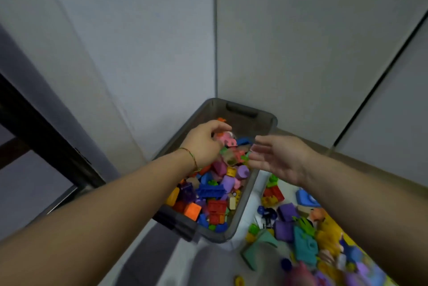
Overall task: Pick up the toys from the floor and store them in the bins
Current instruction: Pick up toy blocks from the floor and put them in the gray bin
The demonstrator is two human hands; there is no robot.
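Where two pale walls meet, a grey translucent plastic bin (244, 197) sits heaped with studded, colourful building blocks (212, 193). The left hand (203, 144) curls over pink pieces, though blur hides whether it grips them. The right hand (282, 158) hovers with fingers spread at the rim. Loose toys (303, 237) litter the floor beside the bin.

My grey see-through bin (243, 204) stands upright, heaped almost to its rim with bright plastic blocks (213, 195). More toys (298, 232) lie scattered just right of the bin; one yellow piece (239, 281) lies apart, below its near end.
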